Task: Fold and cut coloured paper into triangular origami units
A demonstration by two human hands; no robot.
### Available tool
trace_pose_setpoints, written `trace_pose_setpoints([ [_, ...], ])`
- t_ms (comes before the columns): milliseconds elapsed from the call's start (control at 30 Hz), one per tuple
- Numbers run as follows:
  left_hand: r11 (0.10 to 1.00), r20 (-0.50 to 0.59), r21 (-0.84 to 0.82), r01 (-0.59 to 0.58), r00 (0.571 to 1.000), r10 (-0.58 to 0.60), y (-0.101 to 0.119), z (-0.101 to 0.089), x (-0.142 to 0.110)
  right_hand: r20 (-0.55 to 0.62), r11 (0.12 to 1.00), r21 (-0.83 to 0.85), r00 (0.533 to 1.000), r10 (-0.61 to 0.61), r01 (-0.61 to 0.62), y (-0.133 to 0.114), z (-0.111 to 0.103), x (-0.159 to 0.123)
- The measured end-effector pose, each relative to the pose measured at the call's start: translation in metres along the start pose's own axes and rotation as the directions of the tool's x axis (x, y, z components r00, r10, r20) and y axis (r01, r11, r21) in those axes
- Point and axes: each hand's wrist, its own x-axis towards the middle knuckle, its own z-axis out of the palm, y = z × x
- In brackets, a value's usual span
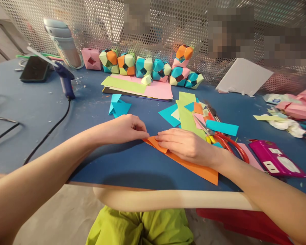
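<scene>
Orange paper strip [193, 166]: lies slantwise near the front edge of the blue surface [89, 105], its left part folded over, its right end flat.
Left hand [127, 129]: thumb and forefinger pinch the strip's left tip.
Right hand [186, 146]: outstretched, fingers together, laid across the strip just right of the fold.
Bottle [66, 47]: stands at the rear left, capped by a grey lid; contents hidden.
Paper modules [144, 66]: hollow, many-coloured, ranged along the perforated screen [97, 20]; openings in their sides reveal dark interiors, and one pair is stacked at the right.
Magenta pack [275, 158]: lies near the right forearm; its white panels bear dark marks too small to read.
White wrapper [277, 99]: at the far right, beside pink paper [293, 109]; a blue emblem shows, its lettering illegible.
Scissors [220, 136]: red-handled, among paper offcuts beyond the right hand.
</scene>
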Motion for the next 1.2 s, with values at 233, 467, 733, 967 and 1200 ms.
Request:
trace_pose_setpoints([
  [233,1.0,-0.02,-0.017,0.012,1.0,-0.012,-0.001,0.006,0.003,-0.025,0.998,-0.063,1.0,-0.018,0.017,-0.001,-0.001,0.002],
  [467,1.0,-0.021,-0.006,0.001,1.0,-0.001,-0.002,0.006,0.003,-0.042,0.979,-0.2,0.997,-0.059,0.05,-0.008,-0.005,0.007],
  [733,1.0,-0.029,0.012,0.008,1.0,-0.008,-0.003,0.007,0.003,0.006,0.974,-0.223,0.999,-0.047,0.047,-0.008,-0.007,0.008],
  [967,1.0,-0.033,0.014,-0.004,0.999,0.004,-0.005,0.008,0.003,0.068,0.973,-0.231,0.998,0.001,0.015,-0.008,-0.009,0.008],
  [1200,0.999,-0.036,0.029,-0.013,0.999,0.014,-0.005,0.007,0.004,0.125,0.968,-0.249,0.992,0.022,0.01,-0.01,-0.011,0.009],
])
